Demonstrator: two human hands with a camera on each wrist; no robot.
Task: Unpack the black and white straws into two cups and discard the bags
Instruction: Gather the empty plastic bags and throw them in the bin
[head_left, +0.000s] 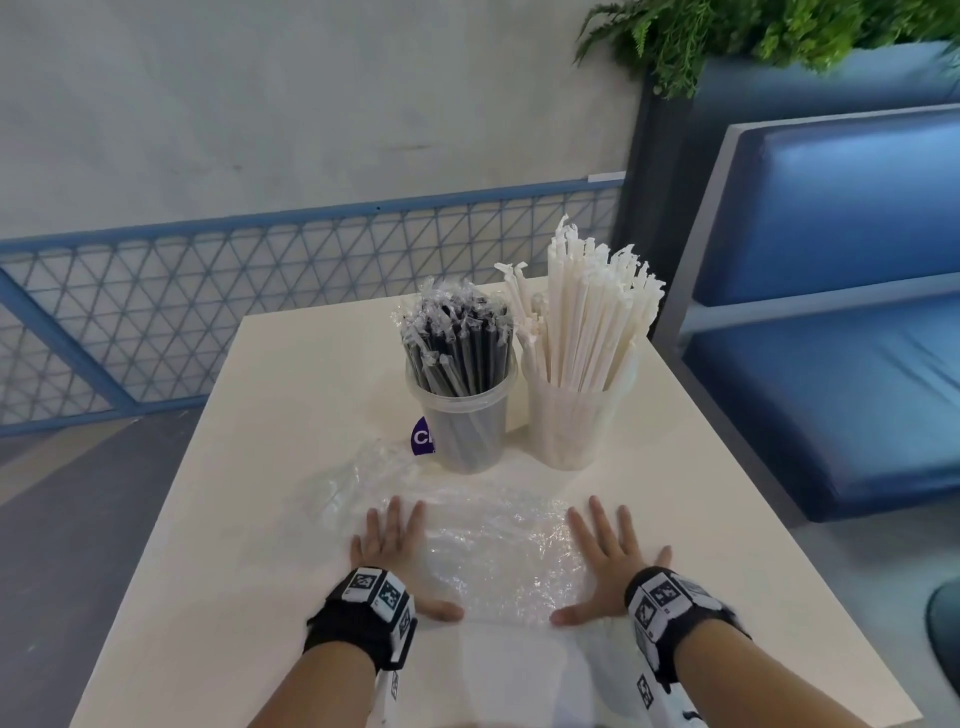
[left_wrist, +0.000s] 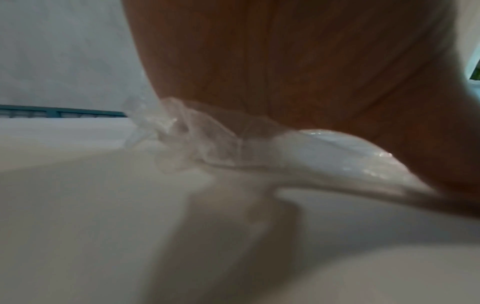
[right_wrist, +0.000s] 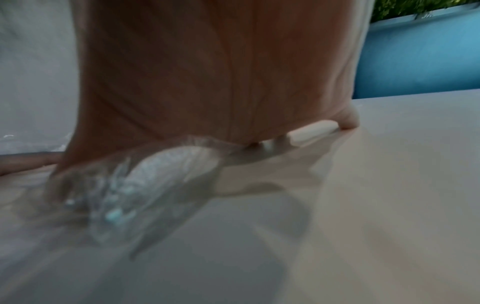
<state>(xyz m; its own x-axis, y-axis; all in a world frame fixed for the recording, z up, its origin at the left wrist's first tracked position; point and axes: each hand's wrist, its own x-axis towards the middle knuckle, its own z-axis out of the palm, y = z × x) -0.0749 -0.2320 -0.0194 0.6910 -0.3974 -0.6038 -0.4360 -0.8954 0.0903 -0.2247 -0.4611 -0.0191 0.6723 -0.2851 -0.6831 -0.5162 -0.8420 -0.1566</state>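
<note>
Clear plastic from an emptied bag (head_left: 498, 551) lies flat on the desk (head_left: 270, 467), pinned at either side by the two hands. The left hand (head_left: 387, 545) and right hand (head_left: 610, 553) are spread well apart, palms down and fingers straight, each pressing an edge of the film; this looks like smoothing out the air so the bag can be folded or bunched for the bin. A second crumpled bag (head_left: 358, 475) lies just behind the left hand, near the cups. The black straws (head_left: 457, 343) already stand in one clear cup (head_left: 465, 431), the white straws (head_left: 582, 312) in the other cup (head_left: 574, 426) just beside it, set at the far side of the desk and clear of the working space. Unpacking seems finished; discarding the bags remains.
</note>
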